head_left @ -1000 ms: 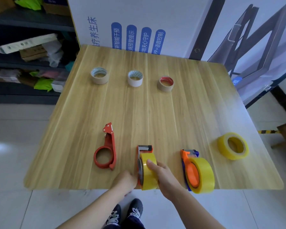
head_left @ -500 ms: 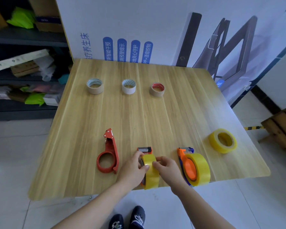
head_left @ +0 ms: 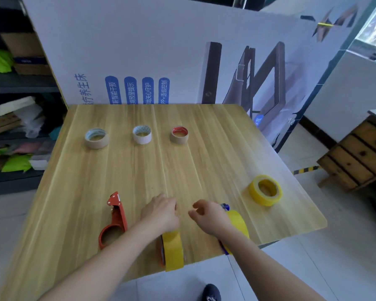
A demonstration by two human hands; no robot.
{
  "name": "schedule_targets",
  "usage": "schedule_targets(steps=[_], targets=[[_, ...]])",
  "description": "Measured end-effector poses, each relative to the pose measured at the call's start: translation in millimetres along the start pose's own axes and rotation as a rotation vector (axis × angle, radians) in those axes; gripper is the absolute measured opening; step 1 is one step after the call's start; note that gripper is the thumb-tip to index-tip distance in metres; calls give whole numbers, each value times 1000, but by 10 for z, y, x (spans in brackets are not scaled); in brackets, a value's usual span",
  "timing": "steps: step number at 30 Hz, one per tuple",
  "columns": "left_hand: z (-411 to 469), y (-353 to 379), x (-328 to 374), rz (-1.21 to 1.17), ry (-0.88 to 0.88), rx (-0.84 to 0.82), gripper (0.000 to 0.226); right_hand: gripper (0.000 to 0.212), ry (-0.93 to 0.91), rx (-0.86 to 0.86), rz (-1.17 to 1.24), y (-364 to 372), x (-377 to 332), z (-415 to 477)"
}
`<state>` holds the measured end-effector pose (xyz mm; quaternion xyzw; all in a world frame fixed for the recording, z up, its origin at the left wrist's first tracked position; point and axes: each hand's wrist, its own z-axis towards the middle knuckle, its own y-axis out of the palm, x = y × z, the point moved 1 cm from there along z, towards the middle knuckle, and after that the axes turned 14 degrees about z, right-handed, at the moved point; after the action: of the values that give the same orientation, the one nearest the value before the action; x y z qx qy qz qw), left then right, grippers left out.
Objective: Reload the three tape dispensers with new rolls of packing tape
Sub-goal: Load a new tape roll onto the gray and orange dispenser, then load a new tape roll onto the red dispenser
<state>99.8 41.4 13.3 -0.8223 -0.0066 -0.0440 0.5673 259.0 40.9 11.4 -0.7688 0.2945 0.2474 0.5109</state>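
Observation:
Three dispensers lie along the near edge of the wooden table (head_left: 204,166). The red dispenser (head_left: 113,224) on the left has an empty ring. The middle dispenser carries a yellow tape roll (head_left: 173,250); my left hand (head_left: 161,213) covers its front end with fingers curled down over it. My right hand (head_left: 208,216) hovers just right of it, thumb and fingers loosely curled and apart, with nothing visible between them. Behind that wrist lies the orange-and-blue dispenser with its yellow roll (head_left: 239,224). A loose yellow roll (head_left: 265,190) lies flat further right.
Three nearly spent tape cores stand in a row at the back: a tan core (head_left: 96,137), a white core (head_left: 142,134) and a red-lined core (head_left: 179,135). A printed board (head_left: 161,51) stands behind the table. Cluttered shelves (head_left: 20,127) are left, a wooden crate (head_left: 356,155) right.
Both hands left the yellow roll on the middle dispenser and moved forward: the left onto the dispenser's front end, the right off to its right side. The camera tilted up.

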Motion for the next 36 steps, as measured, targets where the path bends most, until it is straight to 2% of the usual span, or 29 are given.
schedule_targets(steps=[6,11,14,19,23,27,31,36], targets=[[616,-236,872,94,109,56,31,42,-1,87,-178,-908,524,415],[1140,-191,1680,141,150,17,34,40,91,68,-295,-1585,1143,761],[1433,-90,2091,158,156,-31,36,30,113,76,-317,-1877,1481,951],[1797,68,2622,146,141,-93,42,33,159,119,-295,-2101,1936,1212],[2013,186,2922,24,118,-138,50,41,168,154,-228,-2120,2166,1395],[2138,283,3063,-71,66,-162,52,34,205,164,-159,-2126,2331,1542],[2177,296,3077,-80,-7,-81,37,34,234,134,-87,-2104,2424,1587],[2101,191,2932,-230,-64,138,49,38,163,220,88,-2099,2285,1568]])
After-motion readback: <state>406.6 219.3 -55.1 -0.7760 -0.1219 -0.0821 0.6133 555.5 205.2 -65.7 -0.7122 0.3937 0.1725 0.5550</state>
